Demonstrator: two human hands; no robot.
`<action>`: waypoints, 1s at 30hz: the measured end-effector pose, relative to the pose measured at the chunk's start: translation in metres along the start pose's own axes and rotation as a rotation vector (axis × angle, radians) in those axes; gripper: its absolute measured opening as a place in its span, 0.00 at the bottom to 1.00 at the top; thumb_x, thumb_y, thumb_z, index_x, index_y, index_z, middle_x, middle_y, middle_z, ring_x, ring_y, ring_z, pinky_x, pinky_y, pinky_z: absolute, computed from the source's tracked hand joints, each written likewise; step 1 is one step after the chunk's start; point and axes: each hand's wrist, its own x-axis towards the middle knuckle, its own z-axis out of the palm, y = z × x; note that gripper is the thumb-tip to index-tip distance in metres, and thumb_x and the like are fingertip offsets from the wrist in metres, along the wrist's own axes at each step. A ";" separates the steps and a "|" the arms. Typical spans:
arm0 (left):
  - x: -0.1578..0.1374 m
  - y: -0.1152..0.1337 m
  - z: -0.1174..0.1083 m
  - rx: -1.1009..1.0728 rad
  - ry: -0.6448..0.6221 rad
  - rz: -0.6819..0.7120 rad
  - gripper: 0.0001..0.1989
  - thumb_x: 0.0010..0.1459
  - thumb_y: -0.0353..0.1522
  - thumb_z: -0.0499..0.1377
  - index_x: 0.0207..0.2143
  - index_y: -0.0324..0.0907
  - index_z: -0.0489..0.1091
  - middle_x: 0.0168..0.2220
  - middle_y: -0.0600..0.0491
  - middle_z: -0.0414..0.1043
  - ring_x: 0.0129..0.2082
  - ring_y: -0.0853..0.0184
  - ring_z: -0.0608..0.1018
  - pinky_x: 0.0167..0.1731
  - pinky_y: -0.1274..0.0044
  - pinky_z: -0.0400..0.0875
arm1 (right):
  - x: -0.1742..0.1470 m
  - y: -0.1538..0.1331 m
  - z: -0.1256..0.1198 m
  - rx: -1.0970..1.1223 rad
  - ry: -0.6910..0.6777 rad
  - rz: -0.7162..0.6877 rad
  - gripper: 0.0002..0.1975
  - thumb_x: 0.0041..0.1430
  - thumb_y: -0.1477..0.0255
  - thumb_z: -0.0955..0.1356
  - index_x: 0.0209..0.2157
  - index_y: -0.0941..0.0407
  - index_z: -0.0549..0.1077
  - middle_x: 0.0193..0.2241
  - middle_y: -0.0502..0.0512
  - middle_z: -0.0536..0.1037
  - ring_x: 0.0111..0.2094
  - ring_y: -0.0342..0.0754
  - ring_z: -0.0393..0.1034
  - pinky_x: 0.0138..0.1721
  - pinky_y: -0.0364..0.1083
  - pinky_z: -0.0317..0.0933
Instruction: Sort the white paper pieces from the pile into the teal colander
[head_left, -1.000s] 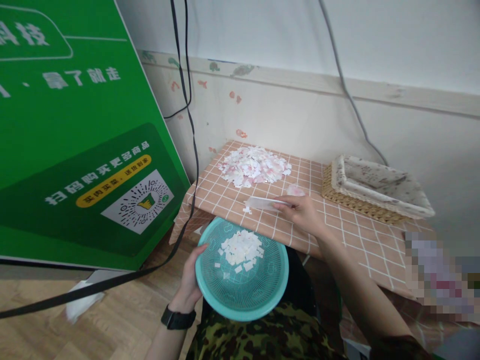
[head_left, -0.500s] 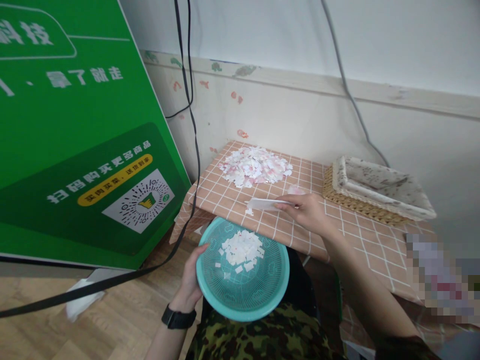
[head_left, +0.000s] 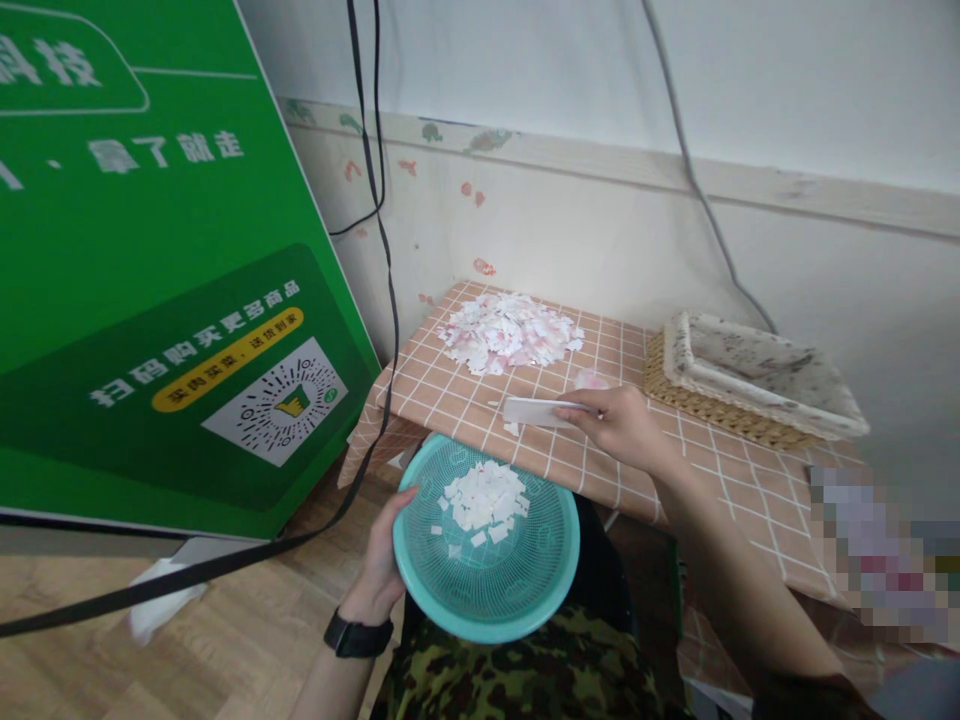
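From where I'm standing, a big green panel (head_left: 165,240) crowds the left, and a black strap (head_left: 187,577) trails past it, crossing in front of the left corner of the cloth-covered table (head_left: 720,480). A grey cable (head_left: 693,180) runs down the wall behind a lined wicker basket (head_left: 724,412), which sits to the right, well apart from the heap of paper scraps (head_left: 510,332) by the wall. In front of the table's near edge, the left hand (head_left: 381,560) grips a turquoise colander (head_left: 495,600) by its left rim, thumb over the lip; a loose cluster of white pieces (head_left: 484,498) lies inside. The right hand (head_left: 619,425) pinches a flat white card (head_left: 536,411) over the checked cloth, between the heap and the colander, and a pinkish scrap (head_left: 591,379) lies just beyond it. The left fingers are mostly hidden behind the colander, and I can't tell whether its far rim touches the table. A few small scraps (head_left: 512,428) peek out below the card, partly covered by it; whether the card touches the cloth is unclear. At far right, a blocky blurred patch (head_left: 874,555) is impossible to make out, and the right sleeve runs into shadow.
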 end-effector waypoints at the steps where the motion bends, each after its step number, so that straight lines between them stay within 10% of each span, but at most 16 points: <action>1: 0.000 0.000 0.000 0.001 -0.004 -0.004 0.08 0.49 0.31 0.61 0.31 0.35 0.74 0.27 0.48 0.78 0.26 0.63 0.78 0.30 0.72 0.73 | 0.001 0.000 0.001 -0.010 0.007 -0.003 0.11 0.59 0.66 0.64 0.33 0.55 0.77 0.23 0.50 0.77 0.20 0.40 0.66 0.23 0.41 0.54; 30: -0.001 0.000 0.000 -0.020 -0.002 -0.003 0.06 0.49 0.29 0.61 0.30 0.35 0.74 0.27 0.48 0.78 0.25 0.64 0.78 0.30 0.73 0.73 | -0.006 0.023 0.006 0.057 0.067 0.079 0.11 0.58 0.66 0.64 0.35 0.55 0.77 0.26 0.51 0.78 0.23 0.43 0.68 0.25 0.42 0.58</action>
